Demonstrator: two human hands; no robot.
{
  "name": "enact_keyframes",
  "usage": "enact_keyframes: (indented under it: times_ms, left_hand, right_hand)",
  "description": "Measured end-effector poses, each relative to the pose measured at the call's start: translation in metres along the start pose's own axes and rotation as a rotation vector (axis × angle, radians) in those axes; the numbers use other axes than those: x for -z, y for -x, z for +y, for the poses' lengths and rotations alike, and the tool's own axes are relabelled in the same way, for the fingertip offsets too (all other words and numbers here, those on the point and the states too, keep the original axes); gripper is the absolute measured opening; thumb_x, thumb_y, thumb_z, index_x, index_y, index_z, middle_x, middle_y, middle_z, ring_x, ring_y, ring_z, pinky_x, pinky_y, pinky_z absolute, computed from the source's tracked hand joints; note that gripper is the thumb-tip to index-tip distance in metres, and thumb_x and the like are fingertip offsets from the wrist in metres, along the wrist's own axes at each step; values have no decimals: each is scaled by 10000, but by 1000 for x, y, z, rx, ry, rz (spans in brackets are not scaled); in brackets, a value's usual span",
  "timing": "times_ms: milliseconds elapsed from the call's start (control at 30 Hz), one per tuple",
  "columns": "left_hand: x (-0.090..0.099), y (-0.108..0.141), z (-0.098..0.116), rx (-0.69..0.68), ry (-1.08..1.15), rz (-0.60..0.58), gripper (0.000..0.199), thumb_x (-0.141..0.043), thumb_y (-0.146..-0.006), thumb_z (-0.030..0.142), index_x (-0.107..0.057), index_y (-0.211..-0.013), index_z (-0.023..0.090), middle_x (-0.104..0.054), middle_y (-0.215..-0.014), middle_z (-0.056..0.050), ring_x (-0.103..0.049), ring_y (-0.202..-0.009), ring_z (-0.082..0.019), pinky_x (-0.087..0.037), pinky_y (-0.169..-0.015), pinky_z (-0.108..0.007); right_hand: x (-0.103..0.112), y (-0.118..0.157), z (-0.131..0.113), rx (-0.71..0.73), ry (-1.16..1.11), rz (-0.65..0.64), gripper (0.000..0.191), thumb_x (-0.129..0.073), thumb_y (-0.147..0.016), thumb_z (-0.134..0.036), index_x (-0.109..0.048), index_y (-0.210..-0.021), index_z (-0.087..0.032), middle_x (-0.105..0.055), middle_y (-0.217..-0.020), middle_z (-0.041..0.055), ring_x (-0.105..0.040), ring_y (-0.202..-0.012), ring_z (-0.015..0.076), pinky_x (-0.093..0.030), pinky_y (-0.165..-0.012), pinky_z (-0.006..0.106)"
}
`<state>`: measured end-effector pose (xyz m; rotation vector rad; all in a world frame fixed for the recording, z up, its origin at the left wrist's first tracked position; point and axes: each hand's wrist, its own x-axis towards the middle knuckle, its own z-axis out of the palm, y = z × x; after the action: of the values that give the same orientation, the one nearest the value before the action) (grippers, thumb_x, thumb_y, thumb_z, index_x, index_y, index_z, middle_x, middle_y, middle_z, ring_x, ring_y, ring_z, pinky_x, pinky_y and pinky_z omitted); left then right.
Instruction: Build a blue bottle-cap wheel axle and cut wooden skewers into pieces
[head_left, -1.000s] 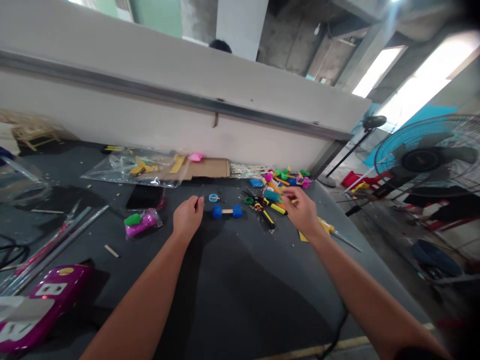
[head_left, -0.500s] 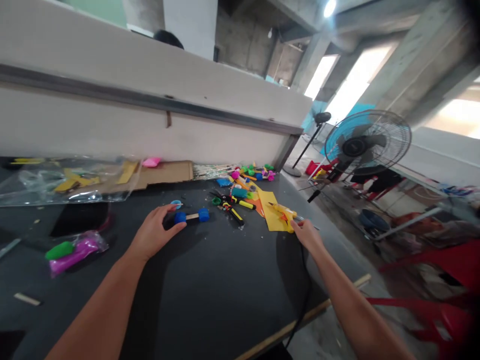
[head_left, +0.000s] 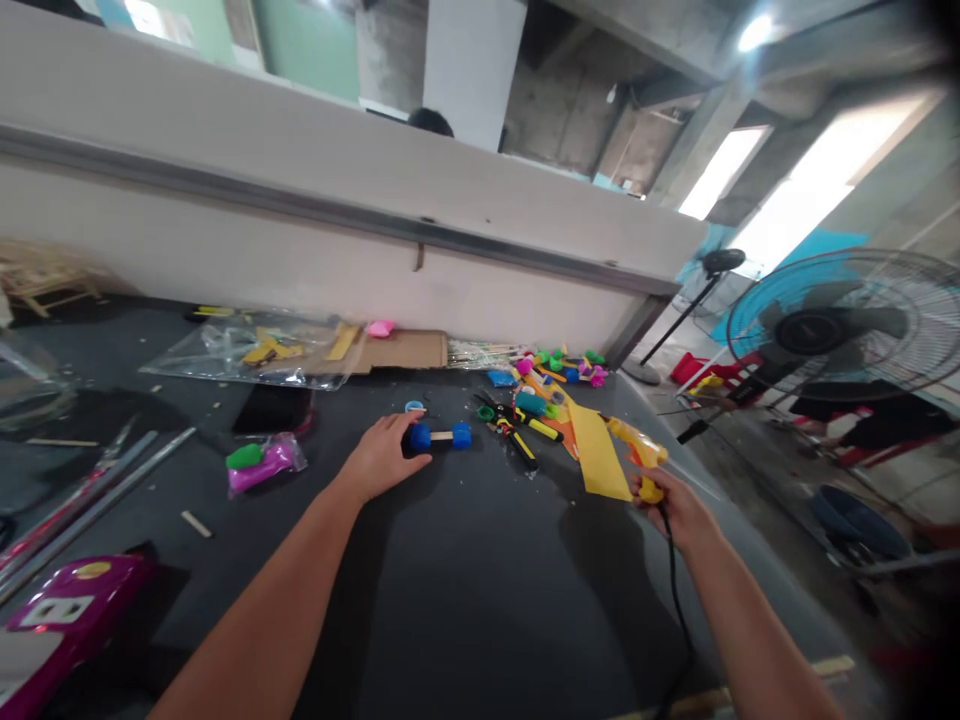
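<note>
My left hand [head_left: 386, 457] rests on the dark table with thumb and fingers apart, just left of a small piece with two blue ends joined by a wooden stick [head_left: 442, 436]. A light blue ring [head_left: 414, 407] lies by its fingertips. At the right, my right hand [head_left: 671, 503] is wrapped round the handle of a yellow glue gun [head_left: 637, 445], whose black cord hangs down over the table. Left of the gun lies a yellow sheet [head_left: 598, 450]. Pliers with yellow and black handles [head_left: 517, 440] lie between the hands.
Colourful clay pieces [head_left: 559, 365] and sticks lie along the partition. A clear plastic bag [head_left: 300, 350], a dark phone [head_left: 274, 410] and a purple packet [head_left: 266, 465] are at the left. A purple-and-white object [head_left: 79, 600] sits near left. A fan [head_left: 817, 330] stands beyond the right edge.
The view has turned left, showing more of the table's left side. My right hand now grips the glue gun's handle, and the gun has come off the yellow sheet. My left hand stays by the blue piece.
</note>
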<state>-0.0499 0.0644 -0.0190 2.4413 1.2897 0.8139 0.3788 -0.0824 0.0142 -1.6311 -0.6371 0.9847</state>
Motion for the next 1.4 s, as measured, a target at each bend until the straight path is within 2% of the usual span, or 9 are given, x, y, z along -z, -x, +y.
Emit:
enact_keyframes:
  times_ms: [133, 333, 467, 567, 733, 833, 967, 1067, 1400]
  left_hand:
    - [-3, -1, -3, 26, 8, 12, 643, -654, -709, 367, -420, -1292, 227, -593, -1135, -69, -521, -1080, -254, -389, -959, -396]
    - [-5, 0, -6, 39, 9, 17, 545, -638, -724, 337, -484, -1231, 208, -604, -1130, -73, -529, -1062, -249, -402, -937, -383]
    - [-6, 0, -7, 4, 0, 14, 405, -637, -728, 298, -568, -1117, 209, -625, -1100, -70, -550, -1024, -243, -410, -924, -379]
    - [-7, -1, -8, 16, -12, 4, 389, -658, -716, 313, -590, -1084, 207, -641, -1087, -76, -558, -1020, -255, -414, -919, -394]
    - [-9, -2, -10, -35, 4, 20, 379, -668, -723, 331, -591, -1081, 237, -654, -1072, -47, -566, -1012, -238, -415, -906, -373]
    - [-8, -1, -10, -45, 4, 28, 389, -678, -716, 328, -592, -1087, 242, -654, -1065, -48, -571, -987, -234, -424, -887, -368]
    - [-7, 0, -10, -74, 8, 40, 388, -675, -724, 323, -590, -1094, 246, -651, -1069, -48, -565, -992, -229, -424, -887, -367]
    - [-7, 1, -10, -78, 12, 34, 376, -670, -727, 328, -593, -1087, 251, -654, -1059, -44, -570, -975, -225, -430, -873, -363]
    - [-7, -1, -10, -55, 33, 24, 368, -661, -730, 342, -602, -1085, 264, -655, -1060, -44, -571, -997, -239, -423, -896, -384]
  right_hand:
    - [-37, 29, -18, 6, -514, -341, 246, -673, -676, -355, -604, -856, -202, -464, -569, -51, -494, -549, 95, -471, -542, 217]
    - [-118, 37, -38, -94, -542, -644, 277, -628, -748, -421, -602, -922, -206, -331, -451, -80, -450, -515, 103, -456, -540, 216]
    - [-171, 39, -40, -143, -498, -650, 155, -646, -731, -330, -598, -809, -205, -354, -451, -72, -454, -530, 112, -464, -567, 232]
    - [-194, 43, -40, -165, -448, -620, 146, -659, -720, -292, -609, -804, -184, -362, -449, -70, -450, -528, 104, -445, -567, 212]
    - [-196, 39, -38, -148, -330, -704, 212, -628, -732, -370, -630, -817, -176, -348, -461, -65, -455, -546, 115, -451, -628, 247]
    - [-189, 32, -40, -52, -151, -705, 221, -649, -699, -369, -638, -773, -161, -361, -458, -63, -426, -518, 107, -424, -606, 249]
    - [-188, 33, -48, 168, 270, -639, 272, -636, -714, -398, -656, -788, -137, -444, -494, -42, -381, -486, 80, -310, -493, 213]
    - [-190, 36, -53, 232, 541, -543, 295, -604, -725, -418, -659, -761, -131, -468, -510, -30, -386, -475, 77, -265, -449, 207]
    - [-195, 40, -51, 331, 856, -443, 322, -550, -751, -446, -632, -666, -146, -527, -489, -15, -478, -448, 96, -362, -477, 212]
